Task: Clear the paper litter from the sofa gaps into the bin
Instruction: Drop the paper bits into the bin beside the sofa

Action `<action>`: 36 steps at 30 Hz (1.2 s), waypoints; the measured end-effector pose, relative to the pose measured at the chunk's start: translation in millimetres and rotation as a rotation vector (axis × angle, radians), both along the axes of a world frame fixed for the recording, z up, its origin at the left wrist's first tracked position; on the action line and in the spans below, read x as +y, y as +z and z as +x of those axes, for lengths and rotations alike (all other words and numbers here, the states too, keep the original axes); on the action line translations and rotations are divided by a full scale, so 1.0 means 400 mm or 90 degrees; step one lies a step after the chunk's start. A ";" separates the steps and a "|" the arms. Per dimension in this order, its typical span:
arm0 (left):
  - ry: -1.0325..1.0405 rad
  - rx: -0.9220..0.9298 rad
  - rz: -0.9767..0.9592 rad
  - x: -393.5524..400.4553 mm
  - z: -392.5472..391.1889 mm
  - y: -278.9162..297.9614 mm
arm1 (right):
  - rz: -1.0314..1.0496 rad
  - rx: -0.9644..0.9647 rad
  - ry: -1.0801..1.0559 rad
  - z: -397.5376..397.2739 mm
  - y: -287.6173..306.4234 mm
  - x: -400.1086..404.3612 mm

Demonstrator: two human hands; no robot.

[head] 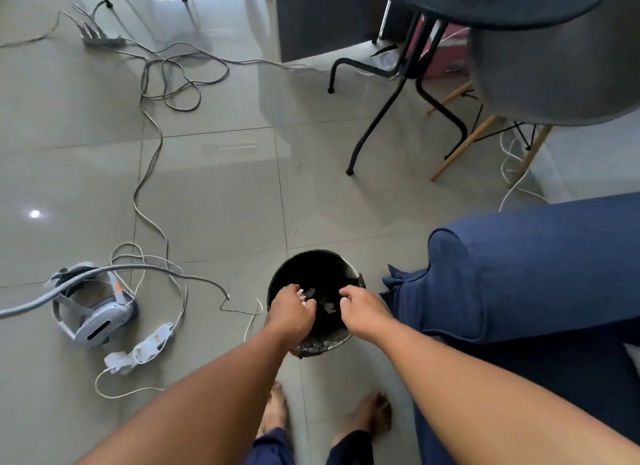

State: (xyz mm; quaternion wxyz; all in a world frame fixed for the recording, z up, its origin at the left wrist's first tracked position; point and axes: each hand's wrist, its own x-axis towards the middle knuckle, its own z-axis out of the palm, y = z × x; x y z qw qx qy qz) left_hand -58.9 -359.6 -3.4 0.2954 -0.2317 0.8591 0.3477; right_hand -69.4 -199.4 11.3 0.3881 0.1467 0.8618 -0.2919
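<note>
Head view: both hands over the bin, beside the sofa arm. Left hand curled loosely, cannot tell if paper remains inside. Right hand with fingers bent down, seems empty. Paper bits seen between the hands, inside or falling. Risk: scraps drifting past the rim onto the floor if released too high.
</note>
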 end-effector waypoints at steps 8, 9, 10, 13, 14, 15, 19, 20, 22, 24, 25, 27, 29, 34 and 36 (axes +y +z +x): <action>-0.166 -0.048 -0.050 0.010 0.058 -0.015 | -0.038 -0.022 -0.174 0.117 -0.020 0.060; -0.188 -0.051 -0.051 0.015 0.065 -0.018 | -0.056 -0.019 -0.231 0.129 -0.024 0.062; -0.209 -0.050 -0.051 0.020 0.070 -0.021 | -0.078 -0.013 -0.287 0.134 -0.026 0.060; -0.248 -0.025 -0.052 0.038 0.070 -0.026 | -0.160 0.007 -0.418 0.112 -0.028 0.041; -0.253 -0.017 -0.050 0.044 0.066 -0.025 | -0.182 0.015 -0.440 0.098 -0.030 0.034; -0.255 -0.009 -0.045 0.049 0.060 -0.025 | -0.195 0.025 -0.453 0.084 -0.031 0.028; -0.271 0.011 -0.057 0.043 0.034 -0.026 | -0.177 0.035 -0.412 0.056 -0.033 0.016; -0.277 0.012 -0.060 0.035 0.031 -0.028 | -0.158 0.031 -0.379 0.058 -0.031 0.015; -0.288 0.008 -0.062 0.023 0.029 -0.036 | -0.128 0.022 -0.323 0.069 -0.034 0.018; -0.302 0.002 -0.065 0.014 0.028 -0.050 | -0.106 0.009 -0.266 0.080 -0.051 0.017; -0.311 -0.001 -0.063 0.013 0.028 -0.060 | -0.094 0.003 -0.236 0.083 -0.064 0.015; -0.324 -0.008 -0.049 0.019 0.029 -0.078 | -0.076 -0.006 -0.194 0.084 -0.084 0.007; -0.333 -0.011 -0.033 0.027 0.035 -0.097 | -0.057 -0.011 -0.181 0.096 -0.106 -0.009; -0.349 0.015 -0.020 0.039 0.058 -0.191 | 0.079 -0.104 -0.253 0.242 -0.255 -0.005; -0.356 0.054 -0.040 0.038 0.051 -0.261 | 0.092 -0.161 -0.288 0.327 -0.372 -0.002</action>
